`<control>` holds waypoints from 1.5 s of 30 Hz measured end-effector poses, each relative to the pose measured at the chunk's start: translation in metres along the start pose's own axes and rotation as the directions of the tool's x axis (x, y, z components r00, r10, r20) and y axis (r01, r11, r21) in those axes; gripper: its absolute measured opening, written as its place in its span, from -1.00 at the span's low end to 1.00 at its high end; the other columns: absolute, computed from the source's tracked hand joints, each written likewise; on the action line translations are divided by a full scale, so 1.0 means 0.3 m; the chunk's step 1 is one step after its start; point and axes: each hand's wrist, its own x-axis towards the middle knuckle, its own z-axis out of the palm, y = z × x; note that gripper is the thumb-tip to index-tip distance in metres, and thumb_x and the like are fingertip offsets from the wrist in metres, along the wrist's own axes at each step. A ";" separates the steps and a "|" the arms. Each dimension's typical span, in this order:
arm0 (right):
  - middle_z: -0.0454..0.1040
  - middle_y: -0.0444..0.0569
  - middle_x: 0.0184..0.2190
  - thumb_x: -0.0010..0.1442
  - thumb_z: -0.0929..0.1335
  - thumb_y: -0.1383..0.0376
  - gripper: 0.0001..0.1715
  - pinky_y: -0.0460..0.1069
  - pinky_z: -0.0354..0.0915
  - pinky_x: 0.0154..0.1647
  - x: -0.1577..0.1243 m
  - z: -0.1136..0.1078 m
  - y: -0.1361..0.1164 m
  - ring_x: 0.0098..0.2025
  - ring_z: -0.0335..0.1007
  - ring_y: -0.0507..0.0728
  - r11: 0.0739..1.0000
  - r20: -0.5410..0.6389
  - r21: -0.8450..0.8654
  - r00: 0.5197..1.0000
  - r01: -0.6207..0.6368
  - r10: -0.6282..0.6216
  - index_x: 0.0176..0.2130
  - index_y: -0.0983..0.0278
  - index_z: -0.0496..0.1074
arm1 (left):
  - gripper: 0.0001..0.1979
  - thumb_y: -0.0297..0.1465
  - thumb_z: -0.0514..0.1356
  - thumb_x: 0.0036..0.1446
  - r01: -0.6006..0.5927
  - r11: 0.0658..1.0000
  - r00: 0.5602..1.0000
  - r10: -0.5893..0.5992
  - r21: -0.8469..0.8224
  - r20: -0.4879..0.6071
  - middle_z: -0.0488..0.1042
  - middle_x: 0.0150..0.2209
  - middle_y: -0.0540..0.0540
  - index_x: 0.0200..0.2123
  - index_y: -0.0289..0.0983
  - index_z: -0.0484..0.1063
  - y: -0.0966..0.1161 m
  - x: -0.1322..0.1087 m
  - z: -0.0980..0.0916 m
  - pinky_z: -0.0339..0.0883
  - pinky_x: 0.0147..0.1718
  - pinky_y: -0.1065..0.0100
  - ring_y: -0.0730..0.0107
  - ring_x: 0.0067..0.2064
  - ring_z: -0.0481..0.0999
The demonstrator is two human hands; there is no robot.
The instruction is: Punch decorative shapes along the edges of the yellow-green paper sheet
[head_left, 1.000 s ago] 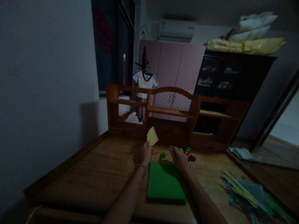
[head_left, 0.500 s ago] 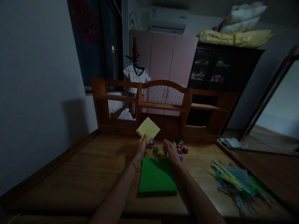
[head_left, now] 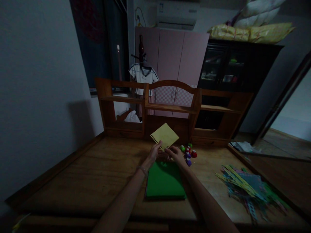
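Note:
A yellow square sheet [head_left: 165,135] with small dark marks or holes along its lower edges is tilted up above the desk. My left hand [head_left: 154,153] grips its lower left part, thumb on the front. At its bottom corner my right hand [head_left: 177,155] has its fingers closed against the edge. Below both hands lies a green square stack [head_left: 166,181]. Several small red, green and purple pieces with eye-like tops, one of them a red piece [head_left: 193,153], stand just right of my right hand.
A pile of colourful cut strips and sheets [head_left: 250,186] lies on the right of the wooden desk [head_left: 104,174]. Along the back edge runs a wooden shelf unit [head_left: 170,107]. A wall [head_left: 43,97] borders the left side.
The yellow sheet and my left hand have moved right. My right hand, apart from the sheet before, now touches its lower edge. The camera view has shifted slightly.

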 end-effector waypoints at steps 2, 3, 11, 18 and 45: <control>0.46 -0.11 -0.61 0.00 0.40 -0.02 -0.57 -0.05 0.27 -0.52 -0.003 0.002 -0.003 -0.60 0.36 0.09 0.999 -0.016 0.036 1.000 0.009 -0.009 -0.31 0.28 0.47 | -0.45 -0.02 0.12 0.09 -0.001 1.000 1.000 0.001 0.006 0.001 0.56 -0.39 -0.26 -0.16 -0.43 0.43 -0.006 0.010 -0.005 0.43 -0.52 0.33 0.28 -0.51 0.54; 0.48 -0.10 -0.57 -0.01 0.41 -0.01 -0.56 -0.05 0.27 -0.50 -0.004 0.002 -0.007 -0.58 0.37 0.08 0.999 -0.029 0.050 0.999 0.019 -0.018 -0.27 0.27 0.47 | -0.45 -0.02 0.12 0.09 -0.010 1.000 1.000 0.010 0.006 -0.009 0.56 -0.37 -0.26 -0.15 -0.43 0.42 -0.011 0.017 -0.011 0.43 -0.53 0.35 0.31 -0.52 0.54; 0.52 -0.01 -0.30 -0.02 0.43 0.02 -0.47 -0.04 0.33 -0.38 0.005 -0.016 -0.008 -0.36 0.43 0.12 0.990 -0.200 0.111 0.978 0.083 -0.060 -0.11 0.25 0.45 | -0.59 -0.16 0.16 0.13 -0.181 0.982 0.969 0.169 -0.053 -0.182 0.55 -0.22 -0.26 -0.10 -0.37 0.35 -0.024 0.057 -0.065 0.48 -0.35 0.30 0.35 -0.42 0.57; 0.51 -0.03 -0.29 -0.01 0.43 0.06 -0.53 -0.02 0.36 -0.29 0.030 -0.040 0.039 -0.33 0.46 0.10 0.936 -0.230 0.353 0.971 0.022 0.064 -0.15 0.26 0.45 | -0.62 -0.33 0.28 0.04 -0.207 0.978 0.970 0.200 -0.037 -0.137 0.49 -0.08 -0.29 -0.08 -0.36 0.36 -0.018 0.041 -0.060 0.47 -0.28 0.32 0.30 -0.26 0.58; 0.52 0.00 -0.34 -0.07 0.46 0.04 -0.58 -0.03 0.39 -0.31 0.033 -0.042 0.039 -0.39 0.46 0.07 0.898 -0.247 0.439 0.958 -0.023 0.145 -0.29 0.29 0.48 | -0.39 0.06 0.19 -0.05 -0.134 0.965 0.968 0.176 0.225 -0.176 0.55 -0.38 -0.23 -0.29 -0.44 0.48 -0.050 0.061 -0.061 0.42 -0.50 0.39 0.33 -0.46 0.53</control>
